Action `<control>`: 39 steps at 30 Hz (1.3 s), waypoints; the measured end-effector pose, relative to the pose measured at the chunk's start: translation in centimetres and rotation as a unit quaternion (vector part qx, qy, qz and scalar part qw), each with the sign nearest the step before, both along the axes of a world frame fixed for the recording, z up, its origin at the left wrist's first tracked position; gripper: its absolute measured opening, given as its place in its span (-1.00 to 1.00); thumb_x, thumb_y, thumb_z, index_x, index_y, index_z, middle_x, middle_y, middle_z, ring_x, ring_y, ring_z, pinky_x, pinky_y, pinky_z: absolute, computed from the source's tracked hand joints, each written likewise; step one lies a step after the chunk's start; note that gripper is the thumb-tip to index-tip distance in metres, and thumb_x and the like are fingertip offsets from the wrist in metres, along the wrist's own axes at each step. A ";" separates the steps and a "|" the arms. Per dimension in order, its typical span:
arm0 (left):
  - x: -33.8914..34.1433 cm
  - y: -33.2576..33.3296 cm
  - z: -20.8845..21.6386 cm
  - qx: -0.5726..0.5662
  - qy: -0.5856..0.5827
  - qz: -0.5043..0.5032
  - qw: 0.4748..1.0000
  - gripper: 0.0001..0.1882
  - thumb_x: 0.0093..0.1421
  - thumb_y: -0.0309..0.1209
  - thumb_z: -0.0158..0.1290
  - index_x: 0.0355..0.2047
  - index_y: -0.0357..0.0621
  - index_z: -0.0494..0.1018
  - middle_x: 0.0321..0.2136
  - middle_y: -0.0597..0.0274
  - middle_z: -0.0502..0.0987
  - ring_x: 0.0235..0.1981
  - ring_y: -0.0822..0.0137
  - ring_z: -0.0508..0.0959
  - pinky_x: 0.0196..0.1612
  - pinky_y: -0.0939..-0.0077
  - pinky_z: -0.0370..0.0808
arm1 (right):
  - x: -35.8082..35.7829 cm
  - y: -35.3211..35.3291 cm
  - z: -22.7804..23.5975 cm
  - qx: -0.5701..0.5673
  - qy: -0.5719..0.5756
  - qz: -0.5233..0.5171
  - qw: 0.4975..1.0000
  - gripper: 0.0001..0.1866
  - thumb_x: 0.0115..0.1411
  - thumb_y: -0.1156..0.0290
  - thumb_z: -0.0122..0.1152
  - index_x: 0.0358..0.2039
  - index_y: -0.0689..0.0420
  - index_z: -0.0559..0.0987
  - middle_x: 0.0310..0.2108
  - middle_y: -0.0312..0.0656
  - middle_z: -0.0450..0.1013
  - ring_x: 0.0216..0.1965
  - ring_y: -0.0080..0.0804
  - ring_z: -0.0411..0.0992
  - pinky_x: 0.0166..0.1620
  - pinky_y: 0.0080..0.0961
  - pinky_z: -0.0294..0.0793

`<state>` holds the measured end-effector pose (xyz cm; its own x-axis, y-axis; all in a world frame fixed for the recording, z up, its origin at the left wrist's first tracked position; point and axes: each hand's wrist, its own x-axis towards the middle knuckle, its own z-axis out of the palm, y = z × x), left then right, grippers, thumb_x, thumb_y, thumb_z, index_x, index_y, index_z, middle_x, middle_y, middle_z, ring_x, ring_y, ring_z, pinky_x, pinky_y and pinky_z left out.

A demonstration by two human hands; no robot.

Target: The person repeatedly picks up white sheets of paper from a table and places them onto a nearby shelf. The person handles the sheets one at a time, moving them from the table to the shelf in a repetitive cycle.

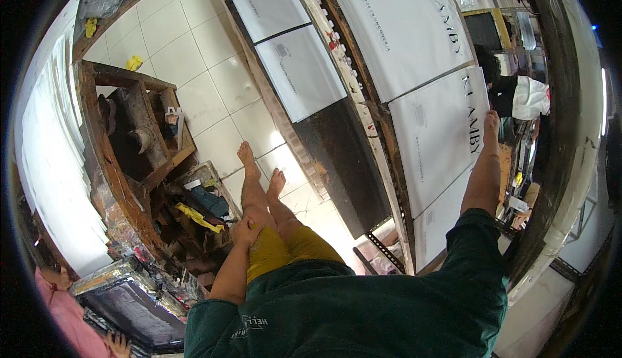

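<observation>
My right arm reaches out over a long printing table. At the right edge of a flat white printed sheet [433, 131], my right hand [492, 121] is closed, with its fingers on that edge; the fingertips are partly hidden. Dark lettering runs along the sheet's right side and a small pale print marks its left part. More white printed sheets [395, 27] lie in line beyond and nearer on the same table. My left hand [245, 231] rests on my bent leg, just above the hem of my yellow shorts, holding nothing; its fingers lie loosely against the knee.
Left of the table runs a lower dark board [343, 157] carrying smaller white sheets [301, 71]. A wooden shelf unit [146, 118] with rags stands at left, near a tall paper stack [52, 144]. A framed screen [133, 306] and a pink-sleeved person are lower left; another person is upper right.
</observation>
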<state>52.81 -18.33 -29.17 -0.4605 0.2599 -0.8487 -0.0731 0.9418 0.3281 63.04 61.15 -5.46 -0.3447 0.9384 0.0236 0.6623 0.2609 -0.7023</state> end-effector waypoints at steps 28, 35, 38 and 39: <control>-16.6 7.5 21.7 0.476 0.281 0.433 0.712 -0.67 0.05 -0.45 0.10 -0.17 -0.20 0.34 -0.57 0.34 0.39 -0.53 0.58 0.35 -0.42 0.68 0.35 | -30.4 -44.8 5.2 0.006 0.343 0.308 0.888 -0.55 0.06 0.56 0.05 0.01 0.25 0.29 -0.42 -0.22 0.38 -0.33 -0.45 0.33 -0.17 -0.53 0.28; -32.8 2.5 28.5 0.525 0.325 0.607 0.501 -0.69 0.06 -0.38 0.09 -0.19 -0.19 0.33 -0.56 0.38 0.35 -0.55 0.58 0.32 -0.48 0.71 0.28 | -39.6 -53.9 -1.1 -0.265 -0.126 0.669 0.683 -0.41 0.07 0.47 0.05 0.13 0.21 0.12 -0.21 -0.13 0.38 -0.18 -0.37 0.35 -0.07 -0.46 0.30; -37.2 -1.0 30.8 0.513 0.296 0.661 0.461 -0.66 0.07 -0.33 0.08 -0.17 -0.18 0.32 -0.51 0.33 0.36 -0.52 0.56 0.32 -0.47 0.71 0.30 | -41.9 -51.7 -3.8 -0.215 -0.278 0.690 0.633 -0.49 0.09 0.40 0.05 0.07 0.18 0.24 -0.12 -0.06 0.35 -0.10 -0.29 0.32 -0.05 -0.39 0.31; -38.2 -2.3 30.5 0.503 0.302 0.667 0.459 -0.65 0.07 -0.31 0.08 -0.16 -0.17 0.32 -0.51 0.33 0.36 -0.53 0.55 0.32 -0.47 0.70 0.30 | -42.7 -50.0 -6.4 -0.199 -0.287 0.692 0.632 -0.52 0.09 0.38 0.05 0.05 0.18 0.27 -0.15 -0.07 0.37 -0.14 -0.29 0.35 -0.08 -0.37 0.34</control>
<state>14.65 -20.60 1.36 -0.8522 -0.4745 -0.2206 0.0262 -0.4598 0.8877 20.33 11.14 -11.86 -0.6872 -0.3774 -0.6208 0.1693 0.7478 -0.6420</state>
